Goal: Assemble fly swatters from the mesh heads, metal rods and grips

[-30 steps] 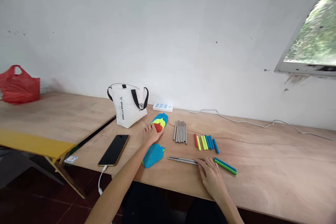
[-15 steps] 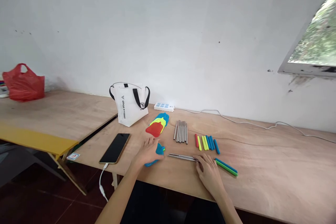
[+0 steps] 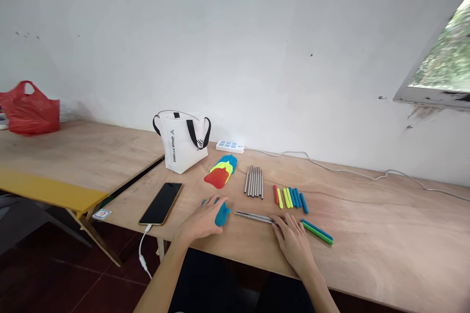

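Observation:
My left hand point(image 3: 205, 217) is closed over a blue fly swatter head point(image 3: 222, 215) at the table's near edge; part of it is hidden under the fingers. My right hand point(image 3: 292, 237) lies over the right ends of thin metal rods point(image 3: 253, 216), fingers bent around them. Just right of that hand, a long blue handle point(image 3: 319, 229) and a green handle point(image 3: 317, 234) lie side by side. Farther back are overlapping red point(image 3: 218, 177), yellow point(image 3: 224, 168) and blue point(image 3: 230, 159) swatter heads, a row of metal rods point(image 3: 254, 182), and several short coloured handles point(image 3: 289, 197).
A phone point(image 3: 160, 204) with a white cable lies left of my left hand. Behind it stands a white bag point(image 3: 183, 149) with black straps. A power strip point(image 3: 230, 146) sits by the wall, its cord trailing right. A red plastic bag point(image 3: 31, 110) rests on the neighbouring table.
My left hand has shifted its grip on the blue swatter head, and a green bit beside it no longer shows. My right hand has stayed on the rods. The view has tilted slightly.

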